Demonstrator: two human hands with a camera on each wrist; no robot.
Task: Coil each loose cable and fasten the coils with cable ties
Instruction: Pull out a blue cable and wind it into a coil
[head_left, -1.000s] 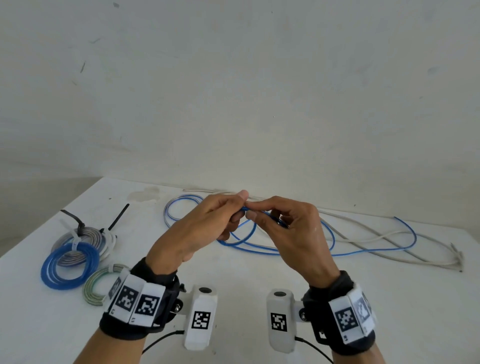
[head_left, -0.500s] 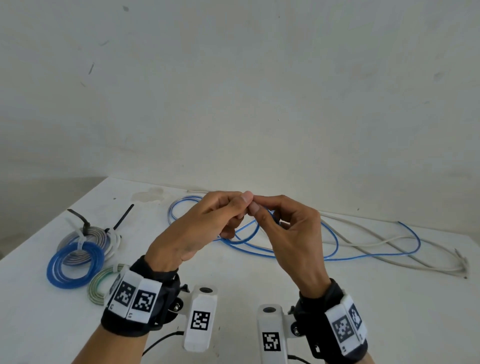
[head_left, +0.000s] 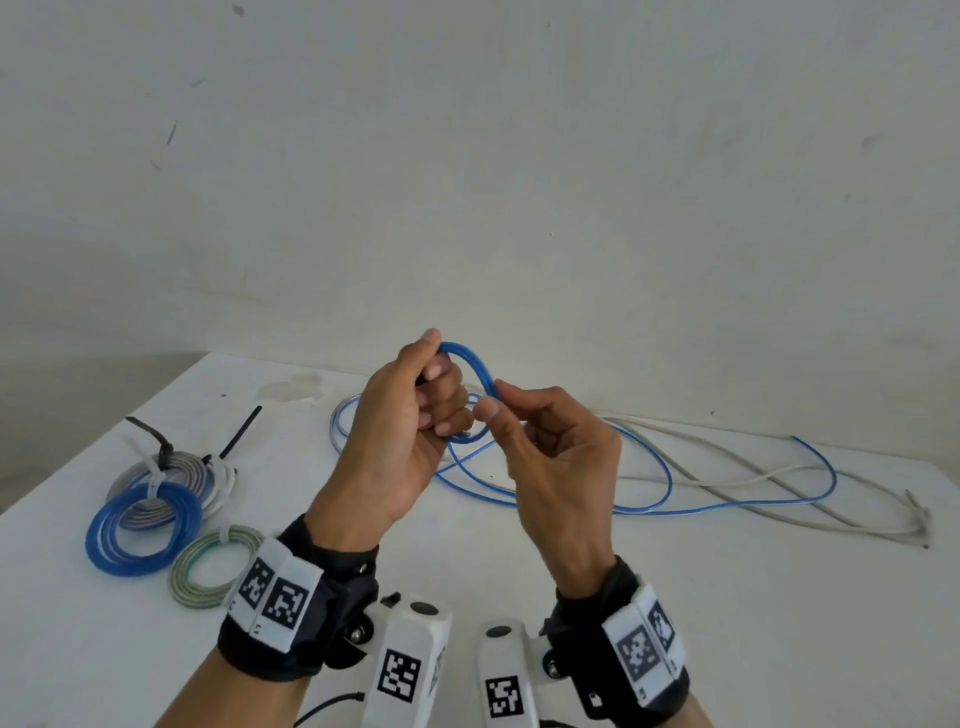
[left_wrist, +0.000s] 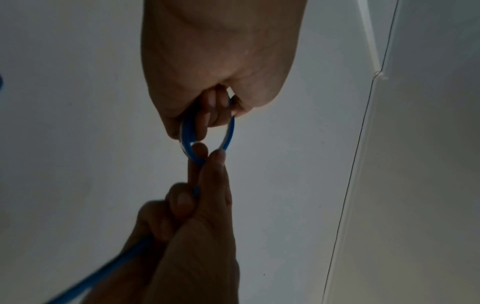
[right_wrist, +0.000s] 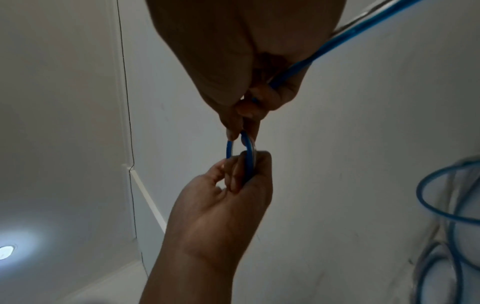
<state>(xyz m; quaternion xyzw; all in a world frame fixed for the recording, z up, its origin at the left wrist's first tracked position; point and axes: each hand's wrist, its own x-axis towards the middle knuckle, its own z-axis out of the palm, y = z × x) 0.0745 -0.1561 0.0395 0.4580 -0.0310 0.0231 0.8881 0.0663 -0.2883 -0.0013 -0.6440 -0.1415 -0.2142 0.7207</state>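
Observation:
A loose blue cable (head_left: 649, 506) trails over the white table (head_left: 727, 597), and one end is lifted into a small loop (head_left: 475, 366) between my hands. My left hand (head_left: 415, 395) grips the loop's left side, fingers curled round it (left_wrist: 207, 115). My right hand (head_left: 493, 405) pinches the loop's right side between thumb and forefinger (right_wrist: 241, 131). The rest of the blue cable runs through my right palm (right_wrist: 311, 61). A loose grey-white cable (head_left: 753, 478) lies tangled with the blue one at the right.
At the left of the table lie tied coils: a blue one (head_left: 143, 527), a grey one (head_left: 171, 470) with black ties, and a green-white one (head_left: 213, 566). A pale wall stands behind the table's far edge.
Both hands have risen from the table. The blue cable, pinched straight between the fingertips before, is now bent into a small upright loop held from both sides.

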